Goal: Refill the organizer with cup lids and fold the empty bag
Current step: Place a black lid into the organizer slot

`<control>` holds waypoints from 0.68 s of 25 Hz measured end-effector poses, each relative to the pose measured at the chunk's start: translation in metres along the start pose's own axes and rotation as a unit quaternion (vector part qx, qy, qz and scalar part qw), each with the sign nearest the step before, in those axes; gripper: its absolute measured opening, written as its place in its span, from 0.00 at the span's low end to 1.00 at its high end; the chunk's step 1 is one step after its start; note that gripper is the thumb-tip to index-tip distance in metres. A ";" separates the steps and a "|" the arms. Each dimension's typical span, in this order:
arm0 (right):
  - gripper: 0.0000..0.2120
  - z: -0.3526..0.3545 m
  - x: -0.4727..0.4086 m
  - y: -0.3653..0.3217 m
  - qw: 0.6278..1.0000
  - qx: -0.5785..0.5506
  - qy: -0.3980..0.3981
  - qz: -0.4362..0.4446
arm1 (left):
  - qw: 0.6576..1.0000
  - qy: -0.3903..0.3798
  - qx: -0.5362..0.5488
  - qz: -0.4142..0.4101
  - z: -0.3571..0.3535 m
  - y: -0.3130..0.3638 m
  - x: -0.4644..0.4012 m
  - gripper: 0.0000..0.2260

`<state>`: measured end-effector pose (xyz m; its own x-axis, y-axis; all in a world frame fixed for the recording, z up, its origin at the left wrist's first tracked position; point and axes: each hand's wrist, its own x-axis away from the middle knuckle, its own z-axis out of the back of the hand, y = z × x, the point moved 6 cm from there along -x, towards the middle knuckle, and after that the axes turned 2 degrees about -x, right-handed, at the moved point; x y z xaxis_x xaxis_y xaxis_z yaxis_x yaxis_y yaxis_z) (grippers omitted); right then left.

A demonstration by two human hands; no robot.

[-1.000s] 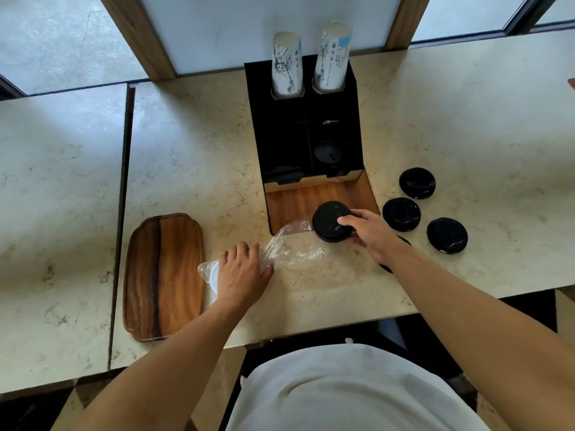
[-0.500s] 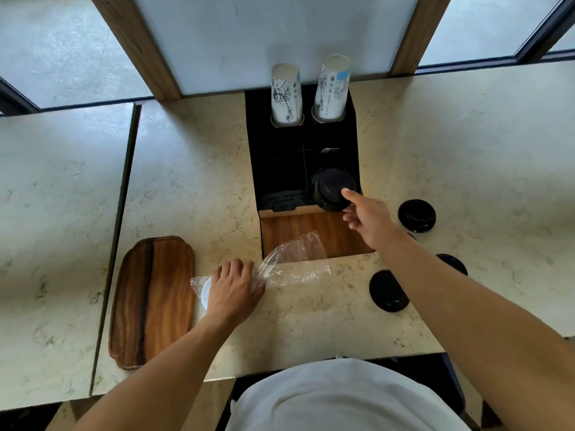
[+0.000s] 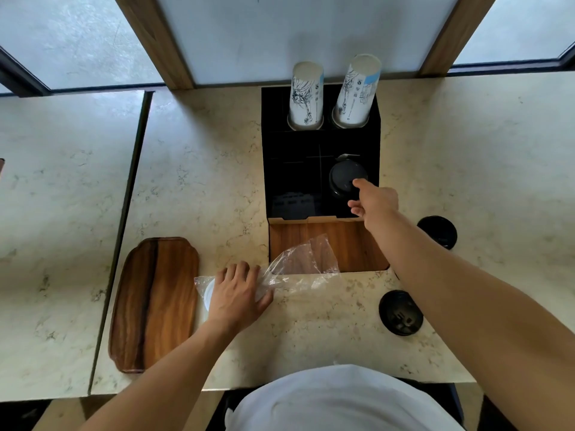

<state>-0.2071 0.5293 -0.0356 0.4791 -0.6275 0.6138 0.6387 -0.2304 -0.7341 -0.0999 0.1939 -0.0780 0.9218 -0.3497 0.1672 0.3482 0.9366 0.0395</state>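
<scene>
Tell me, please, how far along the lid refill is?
Done: nothing plainly finished. In hand: the right hand sets a stack of lids into the organizer. Left: two loose lids lie on the counter; the bag, under the left hand, is unfolded.

Pale marble-look countertop (image 3: 202, 169) is running under frosted window panes (image 3: 289, 29) split by wooden posts (image 3: 155, 35), dark seam (image 3: 124, 219) is separating it from a second slab (image 3: 56, 213) on the left, soft daylight is washing in, wooden tray (image 3: 155, 303) is lying near the front edge.
</scene>
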 end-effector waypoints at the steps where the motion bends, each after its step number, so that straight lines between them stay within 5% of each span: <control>1: 0.26 0.000 -0.001 0.000 1.000 0.008 0.007 -0.004 | 1.000 0.000 0.001 0.001 0.001 0.000 0.000 0.30; 17: 0.15 -0.011 0.007 -0.003 0.995 0.086 0.048 0.017 | 1.000 0.024 0.005 0.002 0.003 0.000 0.000 0.29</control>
<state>-0.2122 0.5173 -0.0327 0.4473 -0.7033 0.5526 0.7202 -0.0831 -0.6887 -0.0999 0.1943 -0.0749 0.9303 -0.3463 0.1205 0.3428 0.9381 0.0496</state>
